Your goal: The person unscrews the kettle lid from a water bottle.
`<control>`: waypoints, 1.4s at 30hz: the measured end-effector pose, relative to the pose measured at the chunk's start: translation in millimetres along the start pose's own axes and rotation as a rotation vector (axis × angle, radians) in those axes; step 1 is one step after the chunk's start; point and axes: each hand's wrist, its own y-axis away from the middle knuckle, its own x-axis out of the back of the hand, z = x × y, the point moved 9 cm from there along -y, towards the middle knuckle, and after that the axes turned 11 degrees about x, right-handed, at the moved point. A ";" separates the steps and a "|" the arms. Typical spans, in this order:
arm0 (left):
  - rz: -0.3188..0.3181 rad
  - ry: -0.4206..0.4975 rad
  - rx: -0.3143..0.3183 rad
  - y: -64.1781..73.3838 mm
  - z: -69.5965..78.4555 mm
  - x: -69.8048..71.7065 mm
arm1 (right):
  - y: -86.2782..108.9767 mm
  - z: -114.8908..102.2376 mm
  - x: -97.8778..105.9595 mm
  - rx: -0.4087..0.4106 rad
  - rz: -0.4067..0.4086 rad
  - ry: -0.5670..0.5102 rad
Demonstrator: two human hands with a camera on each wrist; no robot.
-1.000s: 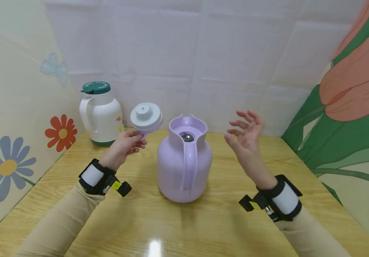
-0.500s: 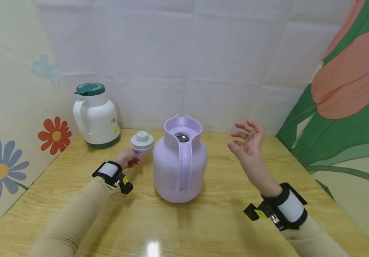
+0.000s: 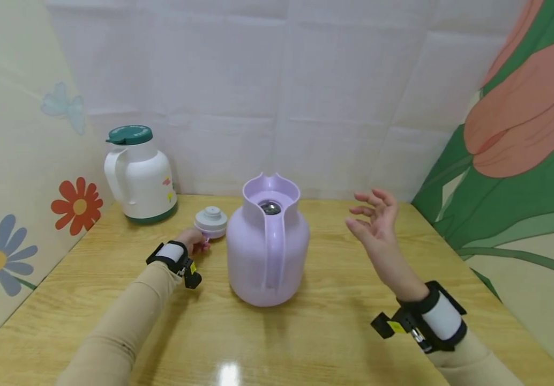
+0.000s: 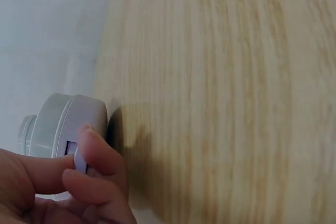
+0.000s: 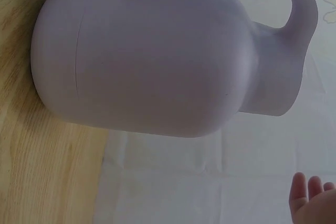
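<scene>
Left hand (image 3: 193, 241): fingers bent in, pinching the small lavender plastic tab (image 4: 80, 160) at the side of the stopper.
Stopper: round, grey-and-lavender plastic (image 3: 211, 221), turned upside down with its stepped grey plug upward; it sits low at the table, though whether it bears on the wood cannot be told for sure.
Right hand (image 3: 375, 221): raised in the air with fingers loosely bent and spread, holding nothing, well apart from the jug.
Lavender jug: rounded, glossy plastic (image 3: 267, 262), upright between the hands, handle toward the person and touched by neither hand.
Done: the stopper is off, and the jug's mouth (image 3: 270, 207) stands uncovered with a shiny inner opening showing.
Left: letting go of the tab, by judgement; the stopper is not yet released.
White jug: white plastic with green lid and base (image 3: 142, 182), upright at the back left, its lid on.
Tight side: the stopper lies in the gap between both jugs, nearer the rear edge, where the table meets a creased white cloth (image 3: 209, 69).
Open room: pale wood-grain table (image 3: 335, 338) stretches before the lavender jug and out to its right; the flower-painted left panel (image 3: 12, 134) borders that side.
</scene>
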 end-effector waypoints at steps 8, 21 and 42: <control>0.018 -0.142 -0.163 104.0 2.6 -28.7 | 5.1 7.4 -1.4 -0.054 -0.018 0.001; 0.220 -0.595 -0.407 198.8 18.4 -45.0 | 25.1 28.5 -20.2 -0.185 -0.207 0.200; 0.227 -0.507 -0.519 307.9 47.6 -39.9 | 36.0 32.2 -22.7 -0.214 -0.249 0.273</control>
